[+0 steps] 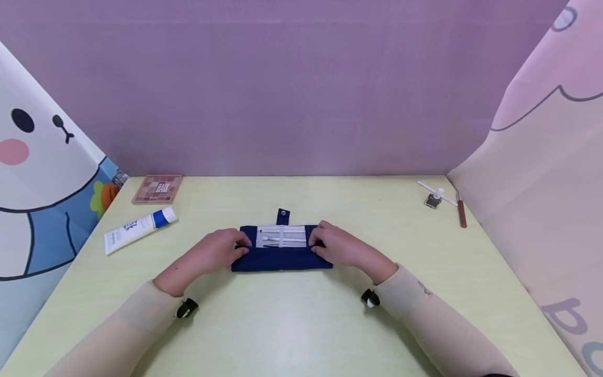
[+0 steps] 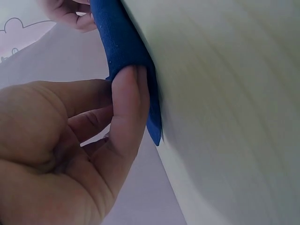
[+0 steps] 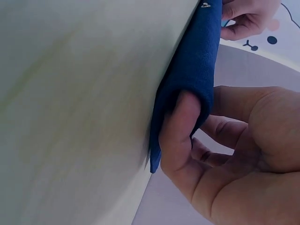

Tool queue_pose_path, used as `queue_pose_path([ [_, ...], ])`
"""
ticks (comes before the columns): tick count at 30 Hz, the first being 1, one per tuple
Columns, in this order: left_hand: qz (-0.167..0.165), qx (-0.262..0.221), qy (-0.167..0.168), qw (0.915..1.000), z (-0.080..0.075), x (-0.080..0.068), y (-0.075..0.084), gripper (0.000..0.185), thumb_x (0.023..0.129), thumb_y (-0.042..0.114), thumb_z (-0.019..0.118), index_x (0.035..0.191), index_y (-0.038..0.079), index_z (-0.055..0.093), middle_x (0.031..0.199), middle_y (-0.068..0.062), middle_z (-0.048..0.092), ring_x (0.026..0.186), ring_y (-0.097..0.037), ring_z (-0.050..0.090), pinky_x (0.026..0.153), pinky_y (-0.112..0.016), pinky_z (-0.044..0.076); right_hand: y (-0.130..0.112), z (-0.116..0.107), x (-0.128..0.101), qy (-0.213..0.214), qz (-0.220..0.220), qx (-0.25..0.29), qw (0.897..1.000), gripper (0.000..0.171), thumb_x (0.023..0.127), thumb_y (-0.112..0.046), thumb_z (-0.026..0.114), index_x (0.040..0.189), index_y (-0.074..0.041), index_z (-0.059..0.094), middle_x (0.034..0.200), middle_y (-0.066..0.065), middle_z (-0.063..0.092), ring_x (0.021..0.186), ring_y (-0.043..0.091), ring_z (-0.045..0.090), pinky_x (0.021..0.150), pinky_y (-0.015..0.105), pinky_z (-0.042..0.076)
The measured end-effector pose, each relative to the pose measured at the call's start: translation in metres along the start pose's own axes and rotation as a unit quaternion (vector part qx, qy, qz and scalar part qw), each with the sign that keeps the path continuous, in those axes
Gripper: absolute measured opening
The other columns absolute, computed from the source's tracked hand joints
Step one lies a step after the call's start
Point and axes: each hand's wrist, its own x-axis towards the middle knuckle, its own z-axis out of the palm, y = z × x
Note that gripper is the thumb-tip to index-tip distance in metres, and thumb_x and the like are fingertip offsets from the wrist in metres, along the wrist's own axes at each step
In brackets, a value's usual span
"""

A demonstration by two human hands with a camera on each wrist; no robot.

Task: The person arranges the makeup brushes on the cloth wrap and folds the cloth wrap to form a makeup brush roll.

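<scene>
- A dark blue fabric pouch [image 1: 281, 257] lies in the middle of the head view, on the pale yellow-green bench [image 1: 292, 324], with its long side running left to right.
- Its near flap is partly lifted toward the far edge; above it a white inner panel shows with several white-handled brushes [image 1: 282, 236] tucked under a white strap.
- A small blue tab with a snap [image 1: 282, 214] sticks out from the pouch's far edge.
- The left hand [image 1: 212, 252] grips the left end of the pouch. In the left wrist view its thumb [image 2: 129, 112] presses under the fabric fold while the fingers curl over it.
- The right hand [image 1: 341, 246] grips the right end the same way. In the right wrist view its thumb [image 3: 180, 126] is tucked under the blue fold, fingers curled behind.
- Both forearms are in pale beige sleeves and reach in from the lower corners of the frame.
- At the left of the head view a white tube with a blue cap [image 1: 140, 229] lies slanted on the bench, well apart from the pouch.
- Behind it, near the purple back wall, sits a flat eyeshadow palette [image 1: 157, 189].
- At the upper right of the bench lie a small dark pot with a white stick [image 1: 435, 195], and just beside them a thin reddish-brown pencil [image 1: 462, 213].
- Printed cartoon panels stand at both sides of the bench.
</scene>
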Motion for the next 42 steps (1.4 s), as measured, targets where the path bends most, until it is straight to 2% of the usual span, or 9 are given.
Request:
queue_pose_path([
  [4, -0.001, 0.018, 0.006, 0.9998, 0.001, 0.000, 0.004, 0.018, 0.105, 0.017, 0.070, 0.118, 0.008, 0.077, 0.117, -0.010, 0.078, 0.104, -0.022, 0.072, 0.093, -0.048, 0.062, -0.002, 0.002, 0.000, 0.009, 0.001, -0.012, 1.000, 0.009, 0.107, -0.012, 0.064, 0.114, -0.011, 0.069, 0.121, 0.008, 0.060, 0.096, 0.019, 0.060, 0.089, 0.039, 0.055],
  [11, 0.008, 0.106, 0.060, 0.9925, 0.004, -0.007, 0.014, 0.022, 0.101, 0.021, 0.075, 0.121, 0.011, 0.075, 0.116, -0.009, 0.076, 0.102, -0.026, 0.074, 0.087, -0.050, 0.063, -0.012, 0.007, -0.003, 0.045, 0.000, -0.077, 0.996, 0.020, 0.106, -0.014, 0.066, 0.126, -0.010, 0.068, 0.123, 0.011, 0.063, 0.099, 0.024, 0.065, 0.091, 0.043, 0.059],
  [13, 0.027, 0.128, 0.080, 0.9881, 0.006, -0.010, 0.018, 0.023, 0.099, 0.019, 0.077, 0.122, 0.012, 0.075, 0.116, -0.008, 0.076, 0.103, -0.027, 0.073, 0.087, -0.049, 0.064, -0.014, 0.008, -0.003, 0.058, 0.003, -0.106, 0.993, 0.024, 0.106, -0.016, 0.067, 0.129, -0.010, 0.069, 0.124, 0.011, 0.065, 0.103, 0.025, 0.065, 0.093, 0.045, 0.060],
  [16, 0.088, 0.137, 0.094, 0.9821, 0.009, -0.015, 0.023, 0.023, 0.097, 0.008, 0.077, 0.120, 0.010, 0.077, 0.117, -0.009, 0.077, 0.109, -0.029, 0.073, 0.093, -0.047, 0.064, -0.016, 0.010, -0.004, 0.076, 0.001, -0.148, 0.986, 0.028, 0.105, -0.017, 0.070, 0.131, -0.010, 0.069, 0.126, 0.012, 0.067, 0.110, 0.028, 0.062, 0.098, 0.046, 0.057],
  [21, 0.154, 0.125, 0.065, 0.9780, 0.010, -0.025, 0.030, 0.031, 0.094, -0.005, 0.073, 0.122, 0.008, 0.078, 0.121, -0.009, 0.079, 0.115, -0.028, 0.075, 0.097, -0.044, 0.064, -0.017, 0.012, -0.005, 0.100, -0.019, -0.154, 0.983, 0.032, 0.101, -0.011, 0.072, 0.133, -0.007, 0.067, 0.126, 0.014, 0.066, 0.110, 0.030, 0.060, 0.101, 0.046, 0.055],
  [26, 0.157, 0.111, 0.035, 0.9806, 0.007, -0.033, 0.033, 0.037, 0.096, -0.007, 0.069, 0.128, 0.010, 0.077, 0.130, -0.009, 0.079, 0.124, -0.029, 0.074, 0.101, -0.045, 0.063, -0.019, 0.013, -0.005, 0.119, -0.044, -0.126, 0.984, 0.037, 0.097, -0.001, 0.072, 0.134, -0.003, 0.065, 0.118, 0.015, 0.064, 0.098, 0.026, 0.063, 0.091, 0.042, 0.059],
  [31, 0.155, 0.101, 0.022, 0.9825, 0.006, -0.036, 0.032, 0.039, 0.097, -0.005, 0.068, 0.132, 0.011, 0.076, 0.133, -0.008, 0.078, 0.127, -0.029, 0.074, 0.103, -0.045, 0.062, -0.020, 0.014, -0.008, 0.131, -0.073, -0.144, 0.978, 0.035, 0.098, -0.004, 0.074, 0.132, -0.003, 0.067, 0.115, 0.014, 0.067, 0.093, 0.024, 0.068, 0.084, 0.040, 0.062],
  [38, 0.161, 0.094, 0.012, 0.9825, 0.008, -0.035, 0.029, 0.037, 0.097, 0.004, 0.073, 0.134, 0.009, 0.074, 0.133, -0.012, 0.077, 0.127, -0.032, 0.072, 0.105, -0.049, 0.060, -0.018, 0.013, -0.021, 0.097, -0.148, -0.196, 0.965, 0.027, 0.104, -0.022, 0.072, 0.126, -0.006, 0.073, 0.117, 0.007, 0.073, 0.103, 0.020, 0.071, 0.090, 0.035, 0.063],
  [42, 0.163, 0.108, 0.015, 0.9805, 0.010, -0.035, 0.028, 0.037, 0.097, 0.006, 0.076, 0.133, 0.010, 0.074, 0.129, -0.011, 0.078, 0.123, -0.032, 0.071, 0.103, -0.049, 0.061, -0.018, 0.015, -0.029, 0.062, -0.187, -0.246, 0.949, 0.034, 0.102, -0.028, 0.076, 0.128, -0.006, 0.073, 0.123, 0.006, 0.075, 0.109, 0.023, 0.069, 0.098, 0.036, 0.060],
])
